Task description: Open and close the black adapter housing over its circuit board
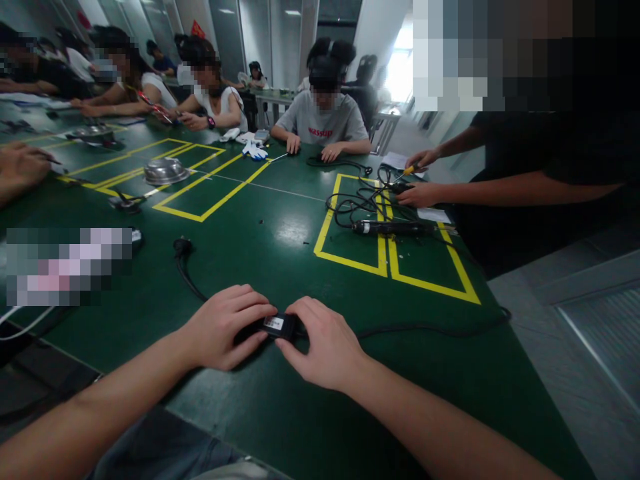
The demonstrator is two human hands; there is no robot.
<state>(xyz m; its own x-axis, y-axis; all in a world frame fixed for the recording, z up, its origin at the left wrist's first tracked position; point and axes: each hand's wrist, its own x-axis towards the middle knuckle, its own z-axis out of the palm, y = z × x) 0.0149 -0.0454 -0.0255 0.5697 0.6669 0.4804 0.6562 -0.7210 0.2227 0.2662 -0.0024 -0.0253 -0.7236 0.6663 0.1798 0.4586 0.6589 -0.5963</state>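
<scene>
A small black box (285,326) with a white label lies on the green table between my hands, set along a black power cord (430,331). My left hand (227,327) is closed round its left end, fingertips on the far side and thumb on the near side. At the right end, my right hand (323,340) pinches the box between thumb and fingers. The cord's black plug (183,247) sits beyond my left hand, and the cord runs off to the right past my right hand.
Yellow tape (350,264) marks rectangles on the table (280,267). Tangled black cables (350,200) and a black tool (395,228) lie at the right, where a co-worker's hands (423,193) hold a yellow-handled screwdriver (409,171). A metal bowl (165,172) stands left; several people sit beyond.
</scene>
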